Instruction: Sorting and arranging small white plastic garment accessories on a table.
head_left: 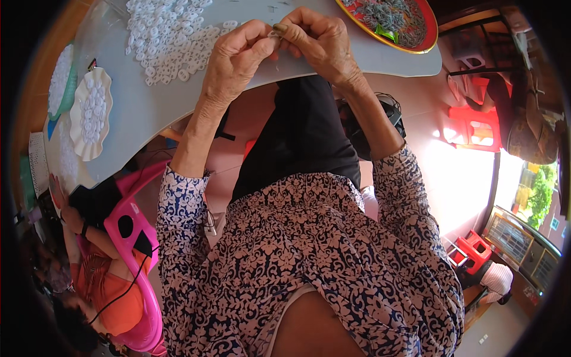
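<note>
Above the table's near edge, my left hand (237, 59) and my right hand (324, 49) meet fingertip to fingertip. Both are closed in a pinch around a small whitish piece (275, 34), mostly covered by the fingers, so its exact kind does not show. Left of my left hand spreads a pile of small white oval plastic pieces with holes (172, 44). To the right of my right hand stands a round red tray with a gold rim (429, 44), holding many small grey pieces (410, 21) and a bright green scrap (386, 33).
On the grey table (238, 8), a scalloped white dish (76, 128) and a green container (70, 89) hold more white pieces at the left. A person in orange (122, 291) sits on a pink chair (134, 223). Red stools (473, 250) stand at the right.
</note>
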A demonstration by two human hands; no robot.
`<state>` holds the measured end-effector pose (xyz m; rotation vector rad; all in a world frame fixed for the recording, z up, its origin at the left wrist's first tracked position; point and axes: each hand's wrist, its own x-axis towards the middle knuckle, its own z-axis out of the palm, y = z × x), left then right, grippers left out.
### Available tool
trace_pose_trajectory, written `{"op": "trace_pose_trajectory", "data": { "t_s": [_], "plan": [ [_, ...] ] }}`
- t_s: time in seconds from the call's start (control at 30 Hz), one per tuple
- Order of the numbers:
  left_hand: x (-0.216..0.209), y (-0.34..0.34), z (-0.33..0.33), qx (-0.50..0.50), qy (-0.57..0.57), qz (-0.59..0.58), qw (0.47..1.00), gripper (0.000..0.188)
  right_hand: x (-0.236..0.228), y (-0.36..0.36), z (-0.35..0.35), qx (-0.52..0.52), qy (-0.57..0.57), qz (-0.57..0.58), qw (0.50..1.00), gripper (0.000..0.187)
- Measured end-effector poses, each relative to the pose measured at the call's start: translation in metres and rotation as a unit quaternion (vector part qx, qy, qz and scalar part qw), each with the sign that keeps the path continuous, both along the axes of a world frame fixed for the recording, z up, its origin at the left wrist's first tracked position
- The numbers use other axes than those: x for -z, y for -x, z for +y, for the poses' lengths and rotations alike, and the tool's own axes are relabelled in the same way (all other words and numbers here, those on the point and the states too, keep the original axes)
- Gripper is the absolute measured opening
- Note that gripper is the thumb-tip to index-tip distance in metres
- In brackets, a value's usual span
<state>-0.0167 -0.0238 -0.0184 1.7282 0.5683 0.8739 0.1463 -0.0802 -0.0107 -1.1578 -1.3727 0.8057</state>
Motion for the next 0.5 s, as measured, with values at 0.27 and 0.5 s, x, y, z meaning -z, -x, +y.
{"op": "trace_pose_trajectory", "data": {
  "t_s": [0.27,0.5],
  "plan": [
    [-0.0012,0.0022,-0.0007,-0.011,-0.001,0.007,1.000,0.016,0.0009,-0.0032,0.0007,-0.016,0.031,0.060,0.998,0.023],
    [0.0003,0.0019,-0.0020,-0.011,0.002,-0.024,1.000,0.013,0.0022,0.0012,0.0007,-0.015,-0.004,0.042,0.999,0.016]
  ]
}}
